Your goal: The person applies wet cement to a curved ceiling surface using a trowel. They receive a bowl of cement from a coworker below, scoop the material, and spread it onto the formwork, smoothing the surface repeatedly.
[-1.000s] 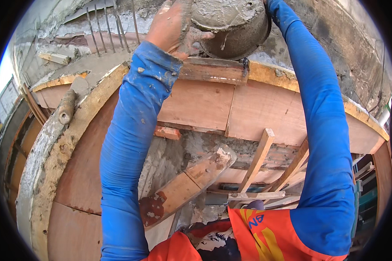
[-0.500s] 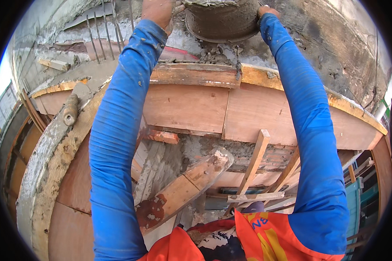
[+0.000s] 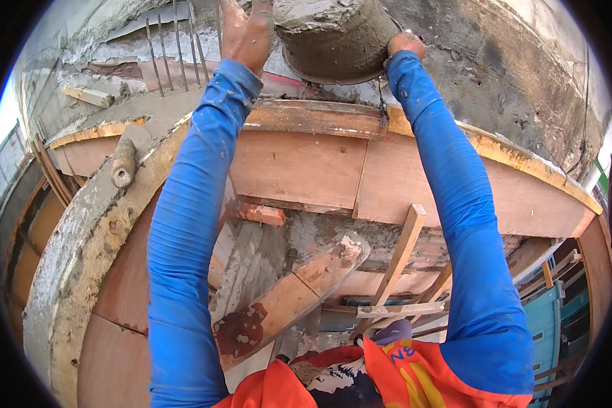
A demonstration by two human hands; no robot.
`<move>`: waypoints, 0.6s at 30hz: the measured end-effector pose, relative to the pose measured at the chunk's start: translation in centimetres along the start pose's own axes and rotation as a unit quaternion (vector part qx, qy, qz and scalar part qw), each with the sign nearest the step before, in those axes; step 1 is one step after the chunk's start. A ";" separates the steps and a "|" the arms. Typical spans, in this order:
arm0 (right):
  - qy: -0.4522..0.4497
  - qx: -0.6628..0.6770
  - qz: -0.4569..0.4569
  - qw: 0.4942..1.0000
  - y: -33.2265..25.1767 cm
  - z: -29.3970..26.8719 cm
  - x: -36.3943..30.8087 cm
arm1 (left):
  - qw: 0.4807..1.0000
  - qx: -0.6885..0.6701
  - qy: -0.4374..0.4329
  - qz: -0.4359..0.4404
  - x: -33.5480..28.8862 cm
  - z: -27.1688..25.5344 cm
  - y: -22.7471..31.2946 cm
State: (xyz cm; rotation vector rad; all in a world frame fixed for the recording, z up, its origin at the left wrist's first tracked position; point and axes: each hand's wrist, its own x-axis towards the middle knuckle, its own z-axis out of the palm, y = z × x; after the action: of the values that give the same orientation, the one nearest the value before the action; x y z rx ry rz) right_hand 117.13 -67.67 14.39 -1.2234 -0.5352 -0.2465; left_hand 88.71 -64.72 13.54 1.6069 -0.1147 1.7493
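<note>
A mortar-caked bucket (image 3: 340,58) full of grey wet mortar is at the top middle, above the timber edge of the formwork. My right hand (image 3: 406,45) is closed at its right side, gripping the rim or handle; which one I cannot tell. Just left of the bucket is my left hand (image 3: 248,37), its digits apart and pointing up. The fingertips run out of the picture, and I see nothing held in it. Both of my arms reach forward in blue sleeves.
Upright steel bars (image 3: 177,47) stand left of my left hand. A cement-crusted cylinder (image 3: 124,166) lies on the curved ledge (image 3: 81,251). A plywood form (image 3: 292,166) spans the middle. Below it are a slanted plank (image 3: 285,292) and a wooden prop (image 3: 401,251).
The bucket sits lower in view, and its top has tilted a little. My left hand has come away from the bucket's rim. My right hand stays on the bucket.
</note>
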 end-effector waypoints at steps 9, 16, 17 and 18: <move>0.022 0.086 -0.025 0.996 -1.1 0.2 -3.6 | 0.997 0.031 -0.042 0.060 -1.3 -3.8 -2.7; 0.093 0.048 -0.251 0.962 1.2 0.1 2.2 | 0.980 -0.173 -0.041 0.094 -5.1 -3.1 -5.5; 0.091 0.025 -0.295 0.951 0.0 -2.7 2.3 | 0.981 -0.173 -0.026 0.084 -5.5 -1.8 -5.8; 0.075 -0.004 -0.329 0.941 -0.4 -4.5 2.3 | 0.992 -0.110 -0.013 0.064 -6.5 -1.5 -6.6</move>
State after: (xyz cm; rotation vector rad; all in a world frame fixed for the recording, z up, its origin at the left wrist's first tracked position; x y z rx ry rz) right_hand 120.11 -71.80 14.83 -0.9877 -0.7989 -0.9033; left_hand 90.79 -62.14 4.79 1.4892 -0.4182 1.7448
